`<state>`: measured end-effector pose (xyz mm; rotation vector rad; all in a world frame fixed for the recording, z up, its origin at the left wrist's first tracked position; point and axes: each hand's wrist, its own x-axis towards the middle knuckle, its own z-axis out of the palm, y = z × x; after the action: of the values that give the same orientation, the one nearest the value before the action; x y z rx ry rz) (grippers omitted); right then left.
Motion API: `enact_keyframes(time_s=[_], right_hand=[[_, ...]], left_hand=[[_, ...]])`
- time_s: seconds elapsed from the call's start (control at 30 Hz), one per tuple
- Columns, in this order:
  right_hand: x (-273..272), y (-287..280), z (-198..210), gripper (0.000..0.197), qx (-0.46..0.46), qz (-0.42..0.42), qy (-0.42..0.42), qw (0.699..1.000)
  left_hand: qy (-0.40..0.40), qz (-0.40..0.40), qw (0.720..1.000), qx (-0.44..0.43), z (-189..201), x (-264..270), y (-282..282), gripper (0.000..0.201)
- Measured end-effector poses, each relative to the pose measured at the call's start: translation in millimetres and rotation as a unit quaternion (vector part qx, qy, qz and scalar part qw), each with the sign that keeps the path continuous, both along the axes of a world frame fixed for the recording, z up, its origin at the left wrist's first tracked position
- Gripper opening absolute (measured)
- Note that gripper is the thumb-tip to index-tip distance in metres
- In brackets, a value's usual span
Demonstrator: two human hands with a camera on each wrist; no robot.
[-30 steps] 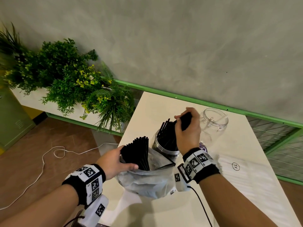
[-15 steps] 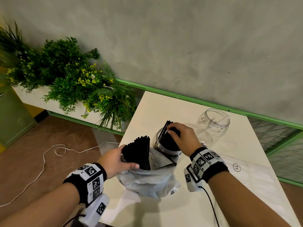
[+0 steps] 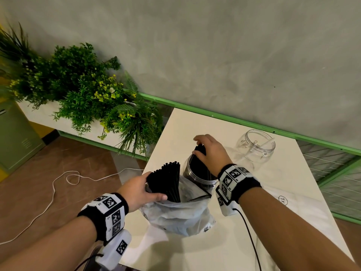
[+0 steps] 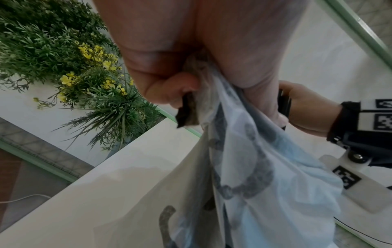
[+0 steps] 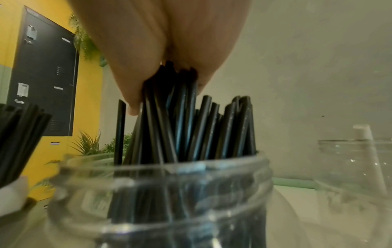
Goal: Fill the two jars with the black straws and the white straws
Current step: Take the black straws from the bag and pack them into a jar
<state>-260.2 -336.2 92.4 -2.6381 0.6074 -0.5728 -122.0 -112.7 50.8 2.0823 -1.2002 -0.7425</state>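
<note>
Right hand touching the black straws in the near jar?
Touching. Right wrist view: right hand closes its fingers around the tops of the black straws standing in the jar.

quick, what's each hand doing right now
Left hand: grips a fan of black straws at the plastic bag's mouth.
Right hand: fingers curled round black straws standing in the near jar.

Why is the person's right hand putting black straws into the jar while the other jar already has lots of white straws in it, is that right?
Not quite. The right hand does hold black straws in the near jar, but the far jar holds only one white straw, not lots. The right wrist view shows it.
</note>
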Motion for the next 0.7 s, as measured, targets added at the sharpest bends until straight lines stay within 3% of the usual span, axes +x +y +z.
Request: enact_keyframes(time_s=[0.13, 0.27, 0.4, 0.57, 0.7], right_hand=[[-3, -1, -4, 0.034, -0.006, -0.012, -0.054, 0.998], [-22, -4, -11, 0.034, -0.023, -0.042, -0.143, 0.989], [-42, -10, -21, 0.034, -0.036, -0.066, -0.107, 0.991], [-54, -24, -26, 0.015, -0.015, -0.054, -0.105, 0.993], [-62, -22, -25, 0.022, -0.03, -0.076, -0.143, 0.986]], left_hand=[[-0.006, -0.002, 1.0, -0.003, 1, 0, 1, 0.095], [-0.005, -0.001, 1.0, 0.001, 4, -1, 2, 0.089], [0.004, 0.004, 1.0, 0.001, 3, 1, 2, 0.098], [-0.004, 0.003, 1.0, 0.0, -1, 0, 0, 0.075], [0.002, 0.004, 1.0, 0.0, -1, 2, 1, 0.094]])
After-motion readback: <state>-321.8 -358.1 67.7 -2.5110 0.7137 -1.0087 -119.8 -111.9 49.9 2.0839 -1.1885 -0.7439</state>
